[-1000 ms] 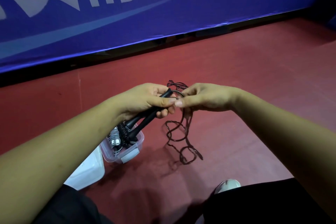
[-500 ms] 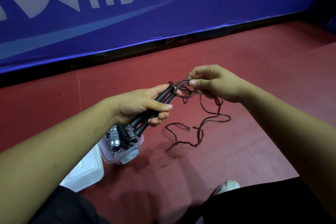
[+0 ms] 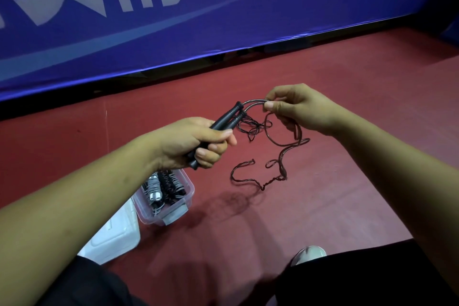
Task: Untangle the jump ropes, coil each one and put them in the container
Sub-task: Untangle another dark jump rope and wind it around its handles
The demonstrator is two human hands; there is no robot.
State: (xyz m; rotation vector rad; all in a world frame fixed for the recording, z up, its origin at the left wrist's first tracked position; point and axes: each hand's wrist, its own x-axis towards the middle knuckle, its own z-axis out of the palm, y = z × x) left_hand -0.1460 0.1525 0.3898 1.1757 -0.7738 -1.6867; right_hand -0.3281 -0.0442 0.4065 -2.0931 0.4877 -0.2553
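Observation:
My left hand (image 3: 191, 143) grips two black jump-rope handles (image 3: 224, 118) side by side, their tips pointing up and right. From those tips a thin dark rope (image 3: 280, 151) arcs to my right hand (image 3: 300, 109), which pinches it between thumb and forefinger. Below that hand the rope hangs in tangled loops down to the red floor. A clear plastic container (image 3: 183, 202) sits on the floor under my left wrist, with coiled black and grey ropes (image 3: 164, 189) inside.
A white lid (image 3: 116, 238) lies on the floor beside the container on its near left. A blue banner barrier (image 3: 223, 20) runs along the back. My black-clad knees fill the bottom edge, and a light shoe (image 3: 308, 253) shows between them.
My right hand has drawn up and to the right away from the left, pulling the rope out from the handles. The hanging loops have spread wider to the right.

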